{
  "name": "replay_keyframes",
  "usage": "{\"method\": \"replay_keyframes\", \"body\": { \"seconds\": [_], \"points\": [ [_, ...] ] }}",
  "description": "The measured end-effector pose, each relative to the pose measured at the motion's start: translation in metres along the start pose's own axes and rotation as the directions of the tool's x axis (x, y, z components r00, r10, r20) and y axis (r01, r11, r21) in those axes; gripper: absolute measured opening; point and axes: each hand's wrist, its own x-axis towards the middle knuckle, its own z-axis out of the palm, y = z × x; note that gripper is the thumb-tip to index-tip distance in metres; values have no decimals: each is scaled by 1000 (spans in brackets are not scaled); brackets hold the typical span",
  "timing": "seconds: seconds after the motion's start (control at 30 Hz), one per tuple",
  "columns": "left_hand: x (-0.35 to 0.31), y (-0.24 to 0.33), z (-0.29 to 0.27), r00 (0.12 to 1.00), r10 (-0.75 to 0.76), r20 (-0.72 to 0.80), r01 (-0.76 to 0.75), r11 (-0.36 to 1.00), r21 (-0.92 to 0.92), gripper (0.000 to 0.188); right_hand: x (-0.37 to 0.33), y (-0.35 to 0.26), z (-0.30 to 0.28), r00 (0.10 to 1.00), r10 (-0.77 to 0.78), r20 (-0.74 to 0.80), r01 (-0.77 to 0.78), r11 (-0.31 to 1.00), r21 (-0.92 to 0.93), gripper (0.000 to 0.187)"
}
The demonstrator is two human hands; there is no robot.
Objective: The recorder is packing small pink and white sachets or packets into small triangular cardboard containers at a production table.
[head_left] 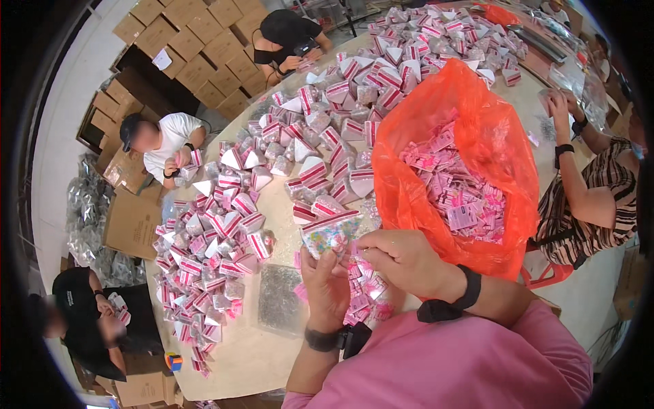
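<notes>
My left hand [325, 290] is closed on a small clear packet of multicoloured bits [328, 235], with a red-and-white striped band along its top edge. Thumb and fingers pinch the packet low down, over the table's near side. Just right of it is my right hand [412, 258], its fingertips drawn together; whatever is between them is too small to make out. Below both hands lies a pile of loose pink cards [368, 290]. A large orange plastic bag [402, 198], full of small pink packets [453, 177], stands open beyond my right hand.
Heaps of striped packets [211, 252] cover the table's [235, 371] left and far sides. A flat clear plastic sheet or tray [281, 300] lies left of my left wrist. Several people handle packets around the table. Cardboard boxes [204, 41] are stacked behind.
</notes>
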Motion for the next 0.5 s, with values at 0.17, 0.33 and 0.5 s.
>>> {"method": "replay_keyframes", "body": {
  "seconds": [0.17, 0.33, 0.5],
  "points": [
    [-1, -2, 5, 997, 60, 39, -61, 997, 38, 54, 2, 7, 7, 996, -84, -14, 81, 986, -145, 18],
    [-4, -6, 5, 997, 82, 9, -82, 993, 84, 53, 0, 11, 8, 988, -154, -29, 144, 966, -216, 17],
    [-4, -6, 8, 993, 115, -2, -114, 989, 92, 52, 2, 11, 7, 984, -177, -17, 166, 951, -260, 15]
  ]
}}
